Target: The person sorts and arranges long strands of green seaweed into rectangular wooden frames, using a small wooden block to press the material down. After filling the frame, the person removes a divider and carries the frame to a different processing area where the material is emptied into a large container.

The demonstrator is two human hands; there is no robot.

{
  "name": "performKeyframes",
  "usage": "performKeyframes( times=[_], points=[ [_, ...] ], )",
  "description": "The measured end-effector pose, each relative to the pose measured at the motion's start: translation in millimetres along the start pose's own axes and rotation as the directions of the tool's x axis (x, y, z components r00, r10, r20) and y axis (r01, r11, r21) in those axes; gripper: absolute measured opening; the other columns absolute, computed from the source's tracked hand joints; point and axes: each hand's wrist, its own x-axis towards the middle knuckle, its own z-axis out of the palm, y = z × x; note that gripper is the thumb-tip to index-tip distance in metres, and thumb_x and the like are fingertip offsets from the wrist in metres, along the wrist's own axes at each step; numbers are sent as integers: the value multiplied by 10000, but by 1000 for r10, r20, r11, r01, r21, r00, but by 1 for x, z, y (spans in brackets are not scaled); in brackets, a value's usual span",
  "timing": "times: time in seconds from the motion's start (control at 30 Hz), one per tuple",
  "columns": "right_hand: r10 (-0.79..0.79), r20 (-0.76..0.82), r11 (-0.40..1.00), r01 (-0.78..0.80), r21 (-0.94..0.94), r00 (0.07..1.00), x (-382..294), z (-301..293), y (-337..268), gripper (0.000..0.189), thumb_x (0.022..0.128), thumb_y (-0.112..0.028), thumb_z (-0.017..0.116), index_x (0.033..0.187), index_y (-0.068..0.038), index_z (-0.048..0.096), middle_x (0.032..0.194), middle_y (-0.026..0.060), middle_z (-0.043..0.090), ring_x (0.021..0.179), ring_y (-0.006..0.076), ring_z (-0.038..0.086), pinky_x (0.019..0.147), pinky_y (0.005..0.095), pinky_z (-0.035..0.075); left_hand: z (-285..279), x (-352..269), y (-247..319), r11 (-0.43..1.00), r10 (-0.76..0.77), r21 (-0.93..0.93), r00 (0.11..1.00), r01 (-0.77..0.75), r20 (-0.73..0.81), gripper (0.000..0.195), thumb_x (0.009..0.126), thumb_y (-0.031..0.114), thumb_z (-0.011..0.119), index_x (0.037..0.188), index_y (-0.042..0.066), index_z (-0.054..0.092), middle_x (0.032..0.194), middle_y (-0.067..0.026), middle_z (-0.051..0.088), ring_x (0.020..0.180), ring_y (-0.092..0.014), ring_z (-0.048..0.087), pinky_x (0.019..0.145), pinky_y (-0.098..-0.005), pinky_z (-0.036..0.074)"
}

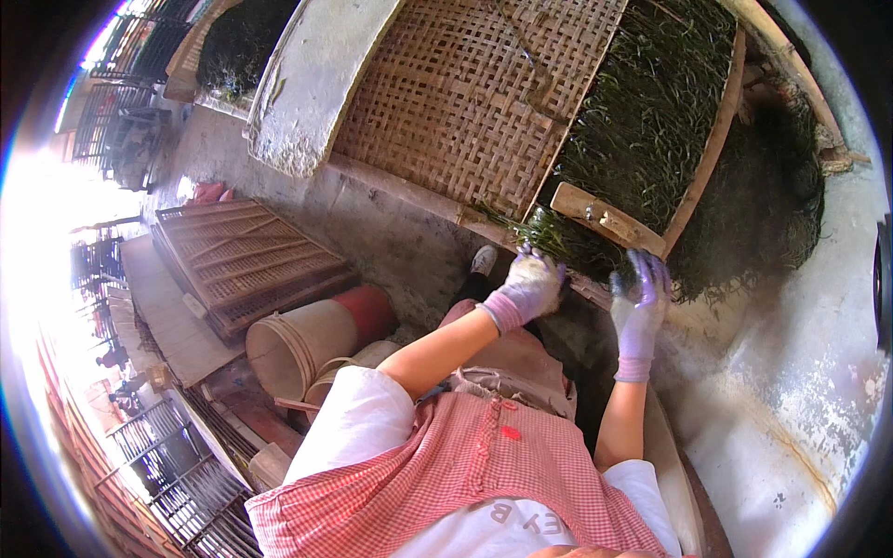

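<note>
My left hand, in a white and purple coated work glove, grips the near edge of a bunch of green plant strands. My right hand, gloved alike, is beside the near end of a wooden block with a raised handle; its thumb is apart from the fingers, and nothing shows in it. The block rests on a layer of dark, wet-looking plant strands. Left of that layer lies a woven bamboo mat. A curved wooden strip borders the strands on the right.
A pale, rough-edged board lies beyond the mat. More dark strands are heaped at right by a stained pale wall. At left are stacked slatted bamboo trays and a tipped white and red bucket. Concrete floor runs between.
</note>
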Motion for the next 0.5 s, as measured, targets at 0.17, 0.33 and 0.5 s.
performKeyframes(
  times=[0.17, 0.33, 0.5],
  points=[
    [186, 272, 838, -297, 458, 944, -6, 22, 23, 225, 812, 44, 590, 1019, -20, 652, 984, 60, 668, 875, 136, 619, 819, 275, 486, 8, -2, -12, 980, 66, -162, 951, -119, -302, 321, 796, 260, 507, 1020, 58, 615, 1022, -115, 618, 1001, -268, 552, 941, -417, 372],
    [-13, 567, 407, -514, 755, 824, 21, 41, -46, 216, 861, -41, 580, 1062, -68, 654, 989, 2, 669, 859, 106, 620, 767, 265, 486, 3, 2, -46, 966, 59, -243, 991, -87, -120, 290, 690, 300, 649, 871, 73, 646, 785, -143, 642, 759, -303, 626, 717, -384, 510],
    [-23, 560, 347, -519, 781, 828, 17, 140, 32, 248, 875, -45, 531, 1110, -27, 608, 1025, 29, 650, 915, 116, 598, 843, 267, 465, -55, -13, -79, 649, -283, -761, 920, -24, -271, 637, 745, 437, 669, 1225, 42, 528, 1124, -153, 606, 1054, -267, 584, 911, -364, 453]
  ],
)
